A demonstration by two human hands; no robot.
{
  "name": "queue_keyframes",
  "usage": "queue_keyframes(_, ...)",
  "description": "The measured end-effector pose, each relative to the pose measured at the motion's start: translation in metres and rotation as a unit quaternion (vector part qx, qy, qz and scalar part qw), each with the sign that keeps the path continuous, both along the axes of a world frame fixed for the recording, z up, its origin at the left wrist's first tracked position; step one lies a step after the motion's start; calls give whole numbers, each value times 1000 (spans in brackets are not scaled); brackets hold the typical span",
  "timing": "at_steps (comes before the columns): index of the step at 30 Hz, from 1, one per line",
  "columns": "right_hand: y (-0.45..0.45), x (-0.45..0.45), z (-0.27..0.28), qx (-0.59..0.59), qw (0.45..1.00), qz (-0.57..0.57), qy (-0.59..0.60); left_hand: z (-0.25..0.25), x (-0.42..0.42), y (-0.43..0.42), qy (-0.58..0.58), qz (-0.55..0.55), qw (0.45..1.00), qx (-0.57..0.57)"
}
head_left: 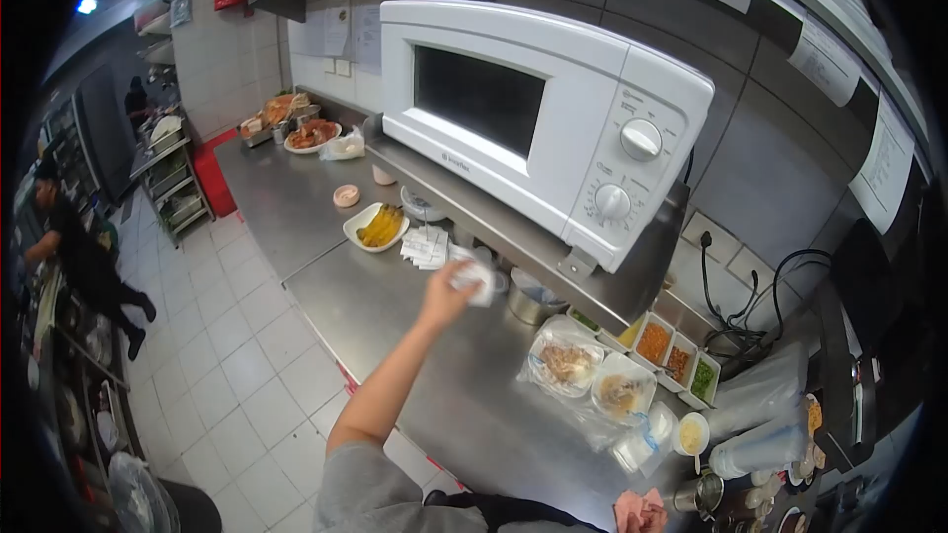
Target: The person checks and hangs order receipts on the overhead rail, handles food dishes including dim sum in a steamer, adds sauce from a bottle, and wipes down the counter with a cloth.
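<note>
My left hand [446, 298] reaches out over the steel counter, its fingers closed on a blurred white item [478, 281]. Motion smears that item, so whether it is paper, cloth or a lid I cannot tell. Just left of the hand lies a stack of white paper slips [425, 248]. Past the slips sits a white bowl [356, 237] with yellow pickle-like pieces [381, 227] in it. To the hand's right, partly under the shelf, stands a metal pot [533, 310] with a plastic bag in it. My right hand is out of sight.
A white microwave [474, 138] stands on a raised shelf over the counter [444, 385]. On the right are bagged food containers [563, 360], topping trays [654, 343] and a pink cloth [640, 511]. A person in dark clothes [84, 257] is at the far left.
</note>
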State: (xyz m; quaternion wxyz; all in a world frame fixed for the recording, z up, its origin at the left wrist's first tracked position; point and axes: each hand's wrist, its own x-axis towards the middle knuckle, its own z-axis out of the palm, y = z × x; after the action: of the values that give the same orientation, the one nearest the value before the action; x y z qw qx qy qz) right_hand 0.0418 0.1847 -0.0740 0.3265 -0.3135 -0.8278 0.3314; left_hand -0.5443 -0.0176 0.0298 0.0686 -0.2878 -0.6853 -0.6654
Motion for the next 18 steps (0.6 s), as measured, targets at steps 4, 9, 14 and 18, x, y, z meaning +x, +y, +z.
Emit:
queue_keyframes(4,11,-4,-47,65,995,-47,64,-12,-140,-8,-21,194,980,-34)
queue_keyframes(9,-15,-12,-6,231,959,-142,-85,-76,-269,-1,-90,106,985,101)
queue_keyframes(14,-26,-14,-15,58,965,-247,-63,-171,-257,3,-56,185,959,-208)
queue_keyframes(18,-25,-16,0,43,954,-231,-189,-57,-123,19,-43,299,859,-413)
